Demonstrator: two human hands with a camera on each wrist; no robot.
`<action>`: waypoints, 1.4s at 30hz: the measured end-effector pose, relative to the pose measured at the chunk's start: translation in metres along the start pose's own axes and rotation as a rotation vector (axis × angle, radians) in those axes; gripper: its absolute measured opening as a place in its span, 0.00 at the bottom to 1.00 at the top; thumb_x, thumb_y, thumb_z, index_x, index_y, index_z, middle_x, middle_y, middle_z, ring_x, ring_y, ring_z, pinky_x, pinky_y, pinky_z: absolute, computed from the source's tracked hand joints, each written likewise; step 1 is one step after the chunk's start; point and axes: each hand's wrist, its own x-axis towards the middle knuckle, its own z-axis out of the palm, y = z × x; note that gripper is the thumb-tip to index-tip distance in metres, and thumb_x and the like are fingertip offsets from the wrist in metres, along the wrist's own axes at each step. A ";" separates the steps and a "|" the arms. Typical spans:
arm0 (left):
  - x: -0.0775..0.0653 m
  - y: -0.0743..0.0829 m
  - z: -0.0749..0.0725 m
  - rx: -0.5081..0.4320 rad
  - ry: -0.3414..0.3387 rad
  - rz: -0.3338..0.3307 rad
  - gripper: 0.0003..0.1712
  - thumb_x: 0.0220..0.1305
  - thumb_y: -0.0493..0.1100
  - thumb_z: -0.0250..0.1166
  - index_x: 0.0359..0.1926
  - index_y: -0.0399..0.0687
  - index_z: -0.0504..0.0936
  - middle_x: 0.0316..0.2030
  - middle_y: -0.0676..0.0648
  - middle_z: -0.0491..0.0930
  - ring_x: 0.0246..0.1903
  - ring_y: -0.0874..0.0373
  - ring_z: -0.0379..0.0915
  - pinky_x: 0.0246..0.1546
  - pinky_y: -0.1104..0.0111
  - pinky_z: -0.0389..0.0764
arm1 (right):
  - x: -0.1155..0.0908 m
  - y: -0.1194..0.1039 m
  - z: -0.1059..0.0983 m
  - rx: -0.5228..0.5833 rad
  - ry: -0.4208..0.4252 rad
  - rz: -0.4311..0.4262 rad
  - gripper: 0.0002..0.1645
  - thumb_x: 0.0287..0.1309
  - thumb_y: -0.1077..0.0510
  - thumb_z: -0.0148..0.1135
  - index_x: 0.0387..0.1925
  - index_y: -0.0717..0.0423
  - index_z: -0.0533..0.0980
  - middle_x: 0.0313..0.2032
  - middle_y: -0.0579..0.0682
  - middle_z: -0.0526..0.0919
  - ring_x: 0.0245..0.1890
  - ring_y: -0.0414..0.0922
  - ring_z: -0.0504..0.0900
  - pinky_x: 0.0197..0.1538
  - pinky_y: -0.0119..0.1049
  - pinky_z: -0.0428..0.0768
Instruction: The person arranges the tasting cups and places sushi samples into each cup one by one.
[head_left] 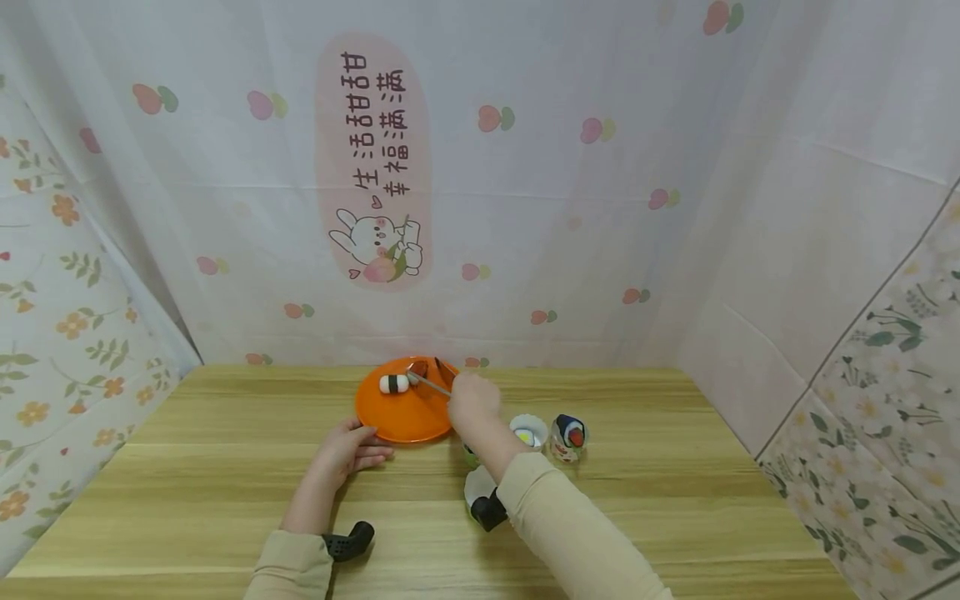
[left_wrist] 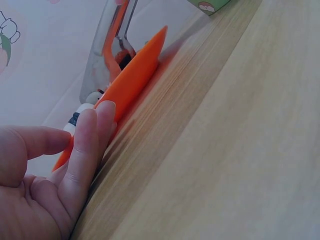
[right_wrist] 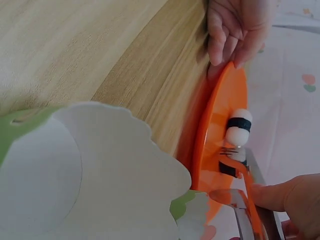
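Observation:
My left hand [head_left: 347,454] holds the near-left rim of an orange plate [head_left: 405,427], thumb on top and fingers beneath the edge. In my right hand [head_left: 474,404] are metal tongs [head_left: 431,384], one arm ending in fork tines. The tines reach a toy sushi piece [right_wrist: 227,169] with a black band on the plate; whether they grip it I cannot tell. Beside it lies a white toy sushi roll [head_left: 393,384] with a black band. The shiny tongs mirror the plate's orange in the left wrist view.
Right of the plate stand a scalloped paper cup [head_left: 534,422] with a yellow-and-white piece inside and another cup [head_left: 567,452] holding a dark-blue roll with a red centre. A white scalloped cup [head_left: 477,482] stands nearer, partly hidden by the right wrist camera. A printed curtain [head_left: 570,250] hangs behind the table.

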 end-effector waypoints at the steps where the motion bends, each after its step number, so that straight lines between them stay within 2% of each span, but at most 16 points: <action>1: 0.000 0.000 0.000 0.000 0.001 -0.001 0.18 0.74 0.35 0.46 0.59 0.28 0.57 0.29 0.40 0.81 0.26 0.53 0.83 0.29 0.66 0.84 | 0.000 0.000 0.000 0.001 0.001 -0.001 0.17 0.55 0.47 0.68 0.31 0.56 0.76 0.24 0.49 0.78 0.25 0.46 0.80 0.25 0.37 0.80; 6: 0.000 0.000 0.000 -0.001 -0.002 -0.002 0.19 0.74 0.35 0.45 0.60 0.27 0.56 0.29 0.40 0.81 0.26 0.54 0.83 0.29 0.66 0.84 | 0.001 0.000 0.001 0.019 -0.019 -0.007 0.17 0.54 0.47 0.69 0.35 0.56 0.77 0.27 0.49 0.80 0.27 0.46 0.81 0.27 0.38 0.81; 11: 0.000 0.001 0.000 -0.002 -0.013 -0.001 0.19 0.74 0.35 0.45 0.59 0.28 0.57 0.29 0.40 0.81 0.26 0.54 0.83 0.29 0.66 0.84 | 0.004 0.001 -0.001 0.055 -0.051 -0.028 0.15 0.56 0.48 0.68 0.35 0.56 0.78 0.25 0.49 0.79 0.24 0.45 0.79 0.23 0.36 0.79; 19: 0.000 0.002 -0.001 0.001 -0.025 0.000 0.18 0.74 0.35 0.45 0.59 0.28 0.57 0.29 0.40 0.81 0.26 0.54 0.83 0.29 0.66 0.84 | 0.004 0.001 0.000 0.062 -0.037 -0.073 0.14 0.55 0.50 0.69 0.35 0.55 0.78 0.27 0.49 0.79 0.26 0.46 0.80 0.24 0.37 0.79; 25: 0.001 0.001 0.000 0.006 -0.017 -0.001 0.18 0.74 0.35 0.45 0.59 0.28 0.58 0.29 0.40 0.81 0.26 0.54 0.83 0.29 0.66 0.84 | 0.003 0.001 0.003 0.064 -0.042 -0.093 0.16 0.55 0.50 0.70 0.41 0.53 0.77 0.31 0.49 0.80 0.29 0.46 0.80 0.26 0.37 0.80; 35: 0.001 0.001 -0.001 0.005 -0.006 -0.006 0.20 0.74 0.36 0.46 0.61 0.28 0.57 0.29 0.40 0.80 0.26 0.53 0.83 0.30 0.66 0.84 | 0.004 0.004 0.002 0.121 -0.057 -0.068 0.19 0.57 0.52 0.68 0.51 0.49 0.78 0.38 0.48 0.82 0.32 0.45 0.80 0.30 0.37 0.81; 39: 0.000 0.001 -0.001 -0.001 -0.005 -0.006 0.20 0.74 0.36 0.46 0.60 0.28 0.57 0.30 0.39 0.80 0.27 0.53 0.83 0.30 0.65 0.84 | 0.004 0.006 0.001 0.150 -0.068 -0.058 0.18 0.58 0.53 0.66 0.50 0.49 0.78 0.37 0.48 0.81 0.31 0.46 0.79 0.29 0.37 0.80; 42: 0.000 0.001 -0.001 -0.007 -0.004 -0.005 0.19 0.74 0.35 0.46 0.60 0.28 0.58 0.29 0.39 0.80 0.27 0.53 0.83 0.29 0.65 0.84 | 0.004 0.009 -0.002 0.175 -0.072 -0.055 0.15 0.57 0.54 0.67 0.46 0.51 0.78 0.33 0.48 0.80 0.29 0.46 0.78 0.27 0.38 0.78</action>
